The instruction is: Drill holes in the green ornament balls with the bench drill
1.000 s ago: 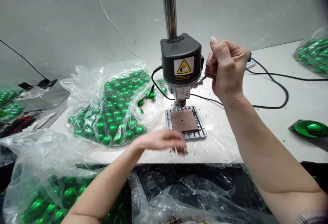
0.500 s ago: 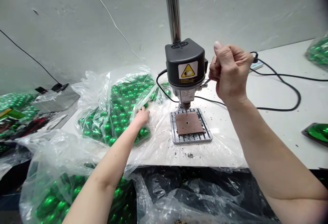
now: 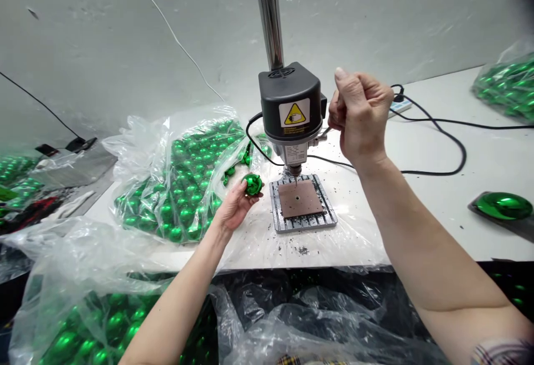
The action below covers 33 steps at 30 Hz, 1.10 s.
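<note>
My left hand (image 3: 238, 205) grips a shiny green ball ornament (image 3: 252, 185) between thumb and fingers, left of the drill's base. Raised at the right, my right hand (image 3: 362, 113) is closed around the feed lever (image 3: 326, 133) of a small bench drill press (image 3: 291, 103); most of the lever is hidden in the fist. Under the bit lies a brown square pad (image 3: 301, 205) with a small dark hole, on the grooved metal base plate (image 3: 306, 226). A clear plastic bag (image 3: 183, 178) full of green balls lies open beside my left hand.
Dark shavings (image 3: 302, 251) are scattered around the base. A black cable (image 3: 454, 137) loops across the right of the white table. A large green ornament (image 3: 504, 206) lies at the right edge, another bag of balls (image 3: 507, 84) behind it. Below the front edge hangs clear plastic (image 3: 317, 326).
My left hand has come out of the bag toward the drill with a green ball. My right hand stays on the lever. The whole view has shifted slightly.
</note>
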Available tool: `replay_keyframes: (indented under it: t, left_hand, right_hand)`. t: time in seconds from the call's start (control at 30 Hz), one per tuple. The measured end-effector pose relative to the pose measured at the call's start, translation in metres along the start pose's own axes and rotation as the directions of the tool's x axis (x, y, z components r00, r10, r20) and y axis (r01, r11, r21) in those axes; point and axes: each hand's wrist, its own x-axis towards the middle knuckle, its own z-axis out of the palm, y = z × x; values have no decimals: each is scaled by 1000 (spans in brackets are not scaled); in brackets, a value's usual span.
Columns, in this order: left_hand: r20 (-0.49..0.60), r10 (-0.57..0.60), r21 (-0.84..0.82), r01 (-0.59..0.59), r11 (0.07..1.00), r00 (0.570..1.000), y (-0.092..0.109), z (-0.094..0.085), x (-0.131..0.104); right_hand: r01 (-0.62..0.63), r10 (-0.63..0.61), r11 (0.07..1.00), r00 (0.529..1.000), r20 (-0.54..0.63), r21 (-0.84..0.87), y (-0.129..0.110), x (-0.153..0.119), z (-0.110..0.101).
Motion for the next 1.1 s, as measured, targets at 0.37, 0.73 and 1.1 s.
replay_keyframes:
  t: [0.37,0.73,1.1]
  left_hand:
    - [31,95,251,-100,963,995,-39,47,13]
    - [88,212,644,-218,733,973,-55,74,29]
    - [54,283,621,-255,742,958,-72,70,35]
  right_hand:
    - [-5,6,998,1000,8,-58,1,2,0]
    - [-10,11,993,1000,8,-115,-1,2,0]
    - [46,-41,995,998,55,-94,1,-6,-6]
